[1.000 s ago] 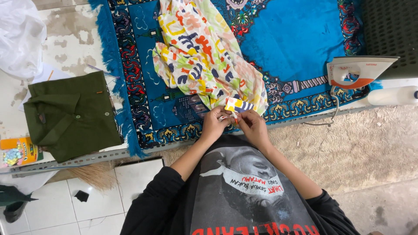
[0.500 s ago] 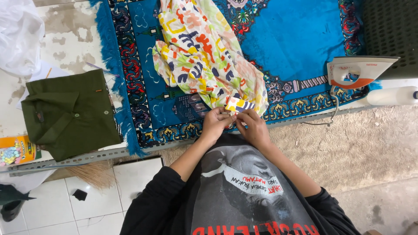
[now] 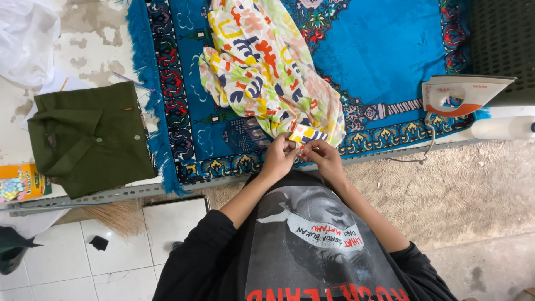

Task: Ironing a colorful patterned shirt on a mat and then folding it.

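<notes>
I am pinching the patterned cloth's [image 3: 267, 72] corner with my left hand [image 3: 278, 158] and right hand [image 3: 325, 159] at the desk's [image 3: 83, 39] near edge; an orange packet [image 3: 19, 183] is lying at its left edge.

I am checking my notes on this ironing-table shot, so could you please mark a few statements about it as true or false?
1. Both hands pinch the near edge of the patterned garment. True: the left hand and the right hand meet at its hem.
2. The iron lies on the patterned garment. False: it stands apart, at the right end of the blue rug.
3. A folded dark green shirt lies left of the rug. True.
4. The green shirt is spread out flat, unfolded. False: it is folded, collar showing.
5. A white bottle lies near the iron. True.
</notes>
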